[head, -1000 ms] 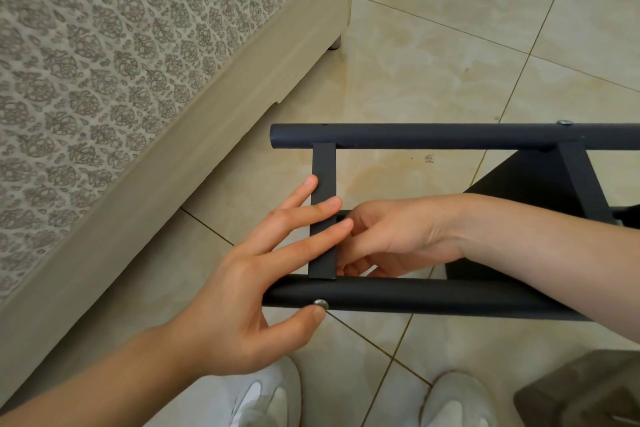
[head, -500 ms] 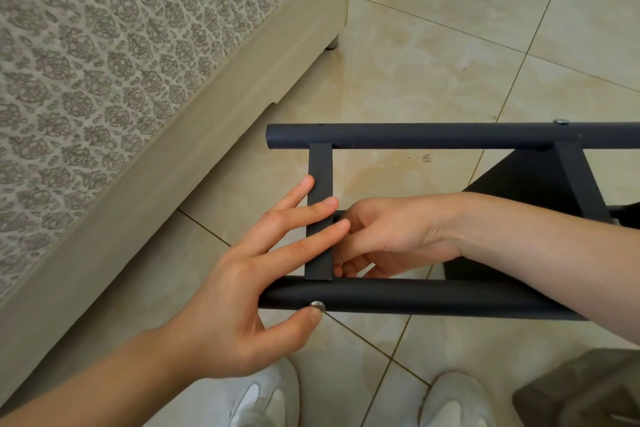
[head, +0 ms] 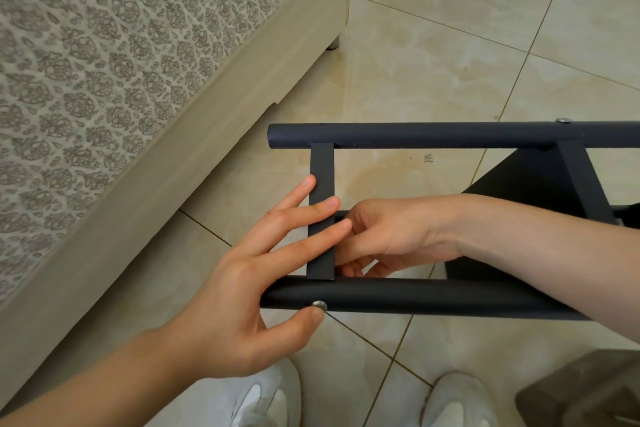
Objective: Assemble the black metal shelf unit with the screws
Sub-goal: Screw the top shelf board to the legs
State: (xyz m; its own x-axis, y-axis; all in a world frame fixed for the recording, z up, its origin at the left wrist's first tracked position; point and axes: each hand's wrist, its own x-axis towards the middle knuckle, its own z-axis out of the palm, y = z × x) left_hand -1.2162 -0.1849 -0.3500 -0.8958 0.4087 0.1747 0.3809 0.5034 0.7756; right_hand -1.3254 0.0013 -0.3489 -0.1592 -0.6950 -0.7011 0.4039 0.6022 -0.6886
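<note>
The black metal shelf frame lies on its side over the tiled floor, with a far tube (head: 433, 135) and a near tube (head: 433, 298) joined by a flat crossbar (head: 322, 163). My left hand (head: 235, 288) lays straight fingers across the crossbar, and its thumb presses a silver screw (head: 319, 305) on the near tube. My right hand (head: 391, 236) reaches in between the tubes from the right. Its fingers curl in behind the crossbar, where the tips are hidden. Another screw (head: 563, 120) sits on the far tube above a second crossbar (head: 581, 180).
A patterned bed with a beige base (head: 173, 156) runs along the left. My white shoes (head: 266, 395) stand just under the frame. A brown object (head: 588, 388) lies at the bottom right. A black shelf panel (head: 519, 180) hangs inside the frame.
The frame and both hands have drifted slightly left in view. My left thumb stays on the screw, and my right hand's fingers stay behind the crossbar.
</note>
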